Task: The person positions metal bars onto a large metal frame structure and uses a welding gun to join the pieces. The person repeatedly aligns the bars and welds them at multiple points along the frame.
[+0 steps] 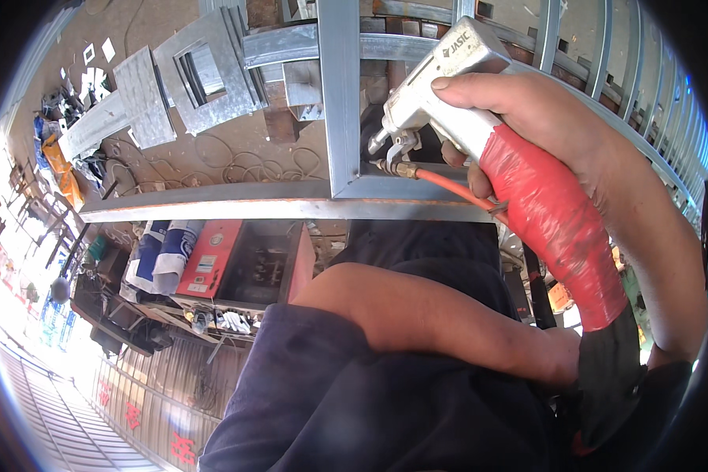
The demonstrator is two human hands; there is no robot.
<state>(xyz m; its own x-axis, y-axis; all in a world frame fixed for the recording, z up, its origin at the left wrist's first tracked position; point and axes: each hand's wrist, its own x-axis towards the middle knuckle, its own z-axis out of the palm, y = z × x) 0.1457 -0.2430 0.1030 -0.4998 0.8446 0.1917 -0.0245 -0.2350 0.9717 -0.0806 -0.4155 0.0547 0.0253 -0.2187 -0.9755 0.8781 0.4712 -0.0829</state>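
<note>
My right hand [554,118] is closed round a silver welding gun [468,130], thumb along its metal body and fingertips showing on the far side of the grip. Red tape [554,216] wraps the grip and runs down into a black sleeve [610,370]. An orange tube [452,186] leads to a brass fitting beside the nozzle [379,140]. That nozzle points left, close to the corner of a grey steel frame [342,102]. My left forearm crosses my body, and my left hand [554,354] meets the black sleeve; its fingers are hidden.
A long steel bar [252,208] runs across in front of me. Cut metal plates [200,71] lie at the far left, with loose cables [248,161] on the floor. A red machine [212,256] stands at lower left. Upright metal bars [598,51] line the far right.
</note>
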